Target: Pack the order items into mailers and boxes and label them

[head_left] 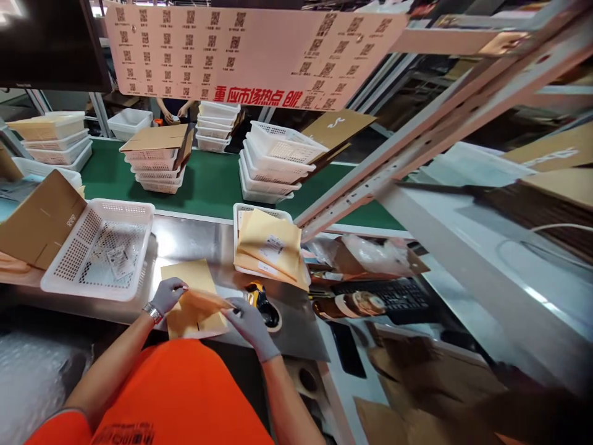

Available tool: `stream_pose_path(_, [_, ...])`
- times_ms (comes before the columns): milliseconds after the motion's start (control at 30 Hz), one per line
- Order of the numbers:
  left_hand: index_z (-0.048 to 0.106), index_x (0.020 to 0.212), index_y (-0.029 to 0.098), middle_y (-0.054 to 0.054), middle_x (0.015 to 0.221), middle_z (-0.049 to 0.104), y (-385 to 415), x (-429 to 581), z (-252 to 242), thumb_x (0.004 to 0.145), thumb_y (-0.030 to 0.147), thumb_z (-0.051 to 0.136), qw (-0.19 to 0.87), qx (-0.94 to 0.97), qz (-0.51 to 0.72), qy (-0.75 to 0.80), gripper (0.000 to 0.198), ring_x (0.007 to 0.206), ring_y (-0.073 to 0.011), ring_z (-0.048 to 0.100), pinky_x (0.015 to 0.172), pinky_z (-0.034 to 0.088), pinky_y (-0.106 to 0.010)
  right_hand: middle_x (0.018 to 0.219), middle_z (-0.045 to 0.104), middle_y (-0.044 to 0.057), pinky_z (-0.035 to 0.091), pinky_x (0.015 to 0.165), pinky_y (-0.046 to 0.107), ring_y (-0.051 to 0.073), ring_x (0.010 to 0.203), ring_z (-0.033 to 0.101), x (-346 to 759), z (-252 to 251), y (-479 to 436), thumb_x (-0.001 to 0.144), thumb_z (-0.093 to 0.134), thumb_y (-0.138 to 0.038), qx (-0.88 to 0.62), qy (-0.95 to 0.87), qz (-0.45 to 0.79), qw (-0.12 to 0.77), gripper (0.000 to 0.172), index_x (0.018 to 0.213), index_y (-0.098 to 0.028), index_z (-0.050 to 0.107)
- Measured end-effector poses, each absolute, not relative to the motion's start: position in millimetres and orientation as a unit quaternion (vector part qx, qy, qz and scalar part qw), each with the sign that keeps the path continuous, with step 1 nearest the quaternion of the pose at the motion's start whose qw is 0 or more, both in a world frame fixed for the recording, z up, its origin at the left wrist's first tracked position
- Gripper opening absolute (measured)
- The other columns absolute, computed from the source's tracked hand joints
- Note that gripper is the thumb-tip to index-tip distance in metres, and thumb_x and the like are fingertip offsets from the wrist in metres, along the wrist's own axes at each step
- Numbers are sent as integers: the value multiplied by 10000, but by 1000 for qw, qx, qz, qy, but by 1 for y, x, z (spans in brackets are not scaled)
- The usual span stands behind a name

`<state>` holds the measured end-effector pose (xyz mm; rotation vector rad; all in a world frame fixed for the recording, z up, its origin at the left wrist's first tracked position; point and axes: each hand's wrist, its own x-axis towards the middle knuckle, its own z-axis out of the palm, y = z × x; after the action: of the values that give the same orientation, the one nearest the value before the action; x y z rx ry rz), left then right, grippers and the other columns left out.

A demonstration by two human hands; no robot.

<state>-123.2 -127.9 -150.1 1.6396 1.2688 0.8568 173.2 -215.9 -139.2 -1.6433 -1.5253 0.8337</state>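
Both hands wear grey gloves over the metal bench (188,238). Between them is a kraft padded envelope (202,301), its upper edge tilted toward me. My left hand (167,295) pinches its left end, and my right hand (244,316) grips its right end. Under it another yellow envelope (188,272) lies on the bench. Just right of my right hand sits a yellow and black tape dispenser (262,304). A white basket (237,216) behind it holds several envelopes (273,244), the top one with a printed label.
At left stands a white perforated basket (95,247) with a labelled clear packet (119,262) inside. Stacked baskets (273,164) stand on the green conveyor (210,179). A slanted metal post (370,167), keyboard (407,296), brown bottle (347,305) and phone (348,350) are at right. A co-worker's hands (175,115) show behind.
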Motion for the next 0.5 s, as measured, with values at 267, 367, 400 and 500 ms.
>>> stream_pose_path(267, [859,822,218,-45,927,843,-129,-101,-140,891,99,748,429,714,351,429,177,881,-179,778,866,616,-304,1156,840,100,580,933,392,257,1071,744,108,-104,-168,997,778,-268,-464,-810,152,325,178,1163,-267,842])
stream_pose_path(367, [862,812,215,-44,889,840,-126,-100,-136,883,118,792,424,709,358,435,139,843,-177,775,825,615,-299,981,839,70,559,840,332,209,921,737,100,-106,-155,1044,699,-227,-454,-806,171,338,145,1019,-236,842])
stream_pose_path(400, [860,804,212,-47,882,839,-124,-102,-135,880,117,796,421,706,367,434,138,833,-176,774,816,615,-299,969,836,72,556,835,329,208,914,736,106,-108,-155,1048,684,-221,-465,-801,172,336,162,1007,-230,840])
stream_pose_path(500, [859,804,209,-55,892,843,-117,-114,-130,882,95,767,405,695,407,432,166,839,-180,779,827,624,-311,995,839,90,572,863,357,234,948,750,145,-116,-168,1039,654,-227,-524,-772,168,317,191,1006,-229,842])
